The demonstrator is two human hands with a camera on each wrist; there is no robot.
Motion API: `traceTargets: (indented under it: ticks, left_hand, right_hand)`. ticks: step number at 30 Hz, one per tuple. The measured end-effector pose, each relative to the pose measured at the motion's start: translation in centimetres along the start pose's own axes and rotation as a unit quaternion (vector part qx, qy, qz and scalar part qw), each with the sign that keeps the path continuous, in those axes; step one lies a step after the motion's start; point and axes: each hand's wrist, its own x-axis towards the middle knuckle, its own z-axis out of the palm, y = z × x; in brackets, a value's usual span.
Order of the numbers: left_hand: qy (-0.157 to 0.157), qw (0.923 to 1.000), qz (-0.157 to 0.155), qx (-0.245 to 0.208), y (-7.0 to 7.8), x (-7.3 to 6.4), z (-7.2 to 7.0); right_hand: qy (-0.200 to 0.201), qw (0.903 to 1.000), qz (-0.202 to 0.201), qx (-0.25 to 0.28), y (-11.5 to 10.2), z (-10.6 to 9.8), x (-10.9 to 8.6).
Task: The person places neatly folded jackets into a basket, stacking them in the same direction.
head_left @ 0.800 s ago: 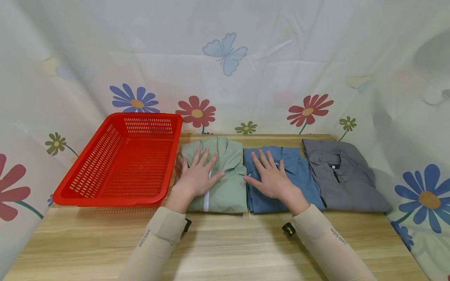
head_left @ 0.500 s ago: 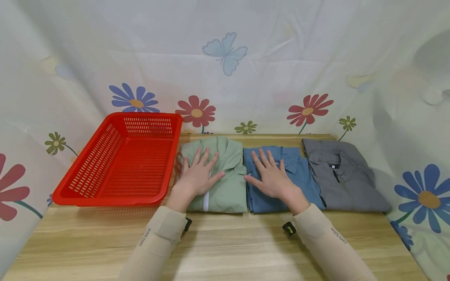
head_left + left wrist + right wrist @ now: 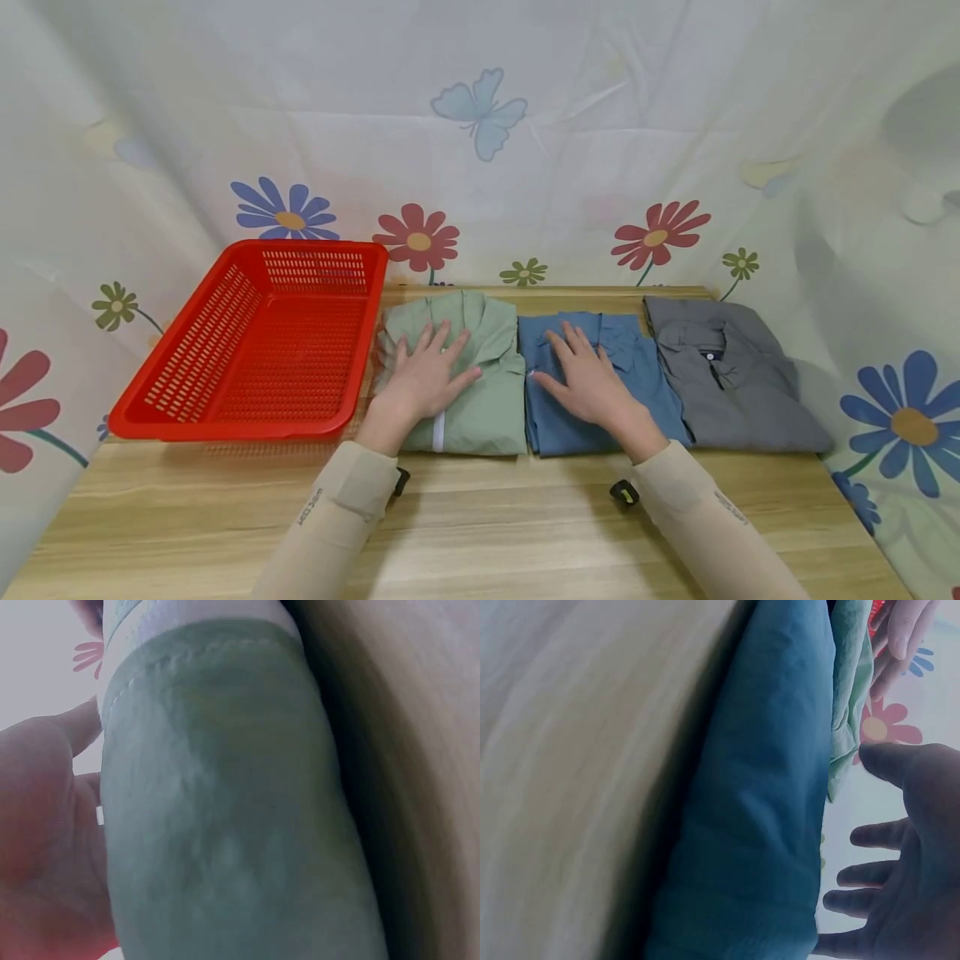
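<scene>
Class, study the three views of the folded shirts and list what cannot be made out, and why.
- Green shirt front: left hand covers its middle, head view.
- Blue shirt: right hand covers its buttons.
- Sleeve lettering: too small.
- Wrist views: only blurred shirt edges; red basket almost wholly unseen.

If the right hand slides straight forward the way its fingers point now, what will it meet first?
Probably the collar of the blue shirt, under the right hand; beyond it the table edge and flowered curtain. Depth is uncertain.
</scene>
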Motion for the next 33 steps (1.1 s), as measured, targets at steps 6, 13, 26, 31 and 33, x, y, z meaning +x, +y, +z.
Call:
traceTargets:
  ticks: [6,13,26,31,33]
  left_hand:
    - [0.046,0.9983,0.028,-0.021,0.4,0.2,0.3]
    - [0.104,0.9894,0.047,-0.090,1.4,0.4,0.8]
    - [0.154,0.9474,0.071,-0.271,5.1,1.3,1.4]
    - [0.139,0.9340,0.061,-0.323,6.3,1.9,1.5]
    - [0.121,0.9248,0.057,-0.356,6.7,2.2,1.6]
  right_hand:
    - [0.039,0.9988,-0.004,0.029,1.2,-0.1,-0.6]
    - [0.074,0.9947,0.021,0.069,3.1,-0.4,-1.3]
    - [0.110,0.9846,0.101,0.092,6.7,-2.4,-3.3]
    - [0.121,0.9816,0.100,0.108,8.2,-3.4,-4.0]
    - [0.122,0.9802,0.107,0.113,8.7,-3.8,-4.2]
